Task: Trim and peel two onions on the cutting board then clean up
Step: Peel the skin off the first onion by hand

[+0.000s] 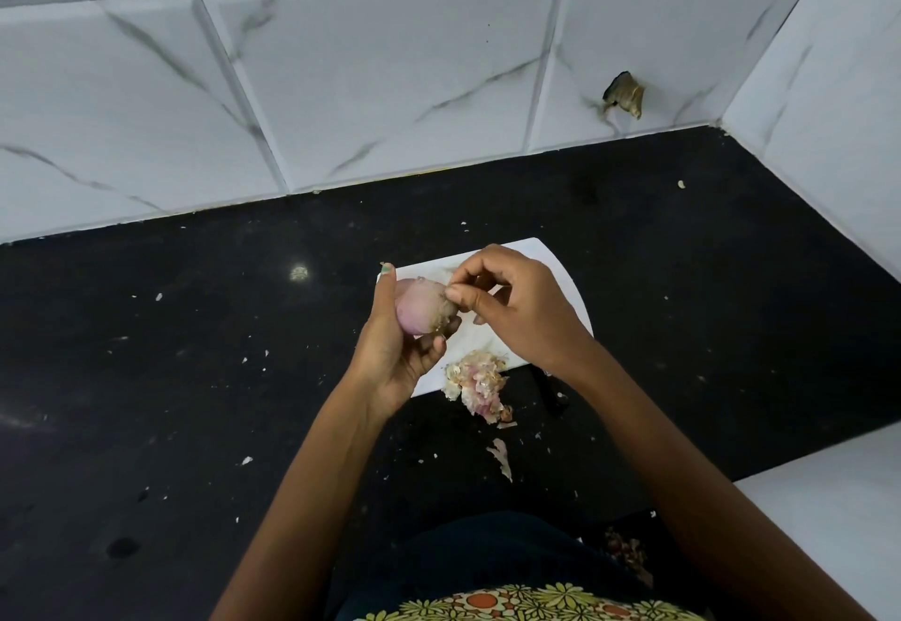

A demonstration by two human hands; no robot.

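My left hand [397, 352] holds a pinkish onion [420, 306] just above the white cutting board [560, 274]. My right hand [512, 308] pinches at the onion's root end with thumb and fingertips. A heap of onion peels [478, 384] lies at the board's near edge, spilling onto the black counter. A dark knife handle [553, 391] shows below my right wrist; the rest is hidden. I see no second onion.
The black counter [195, 377] is dotted with small peel scraps, and a longer peel strip [502, 457] lies near me. White tiled walls close the back and right side. More peels [629, 550] lie by the counter's front edge at the right.
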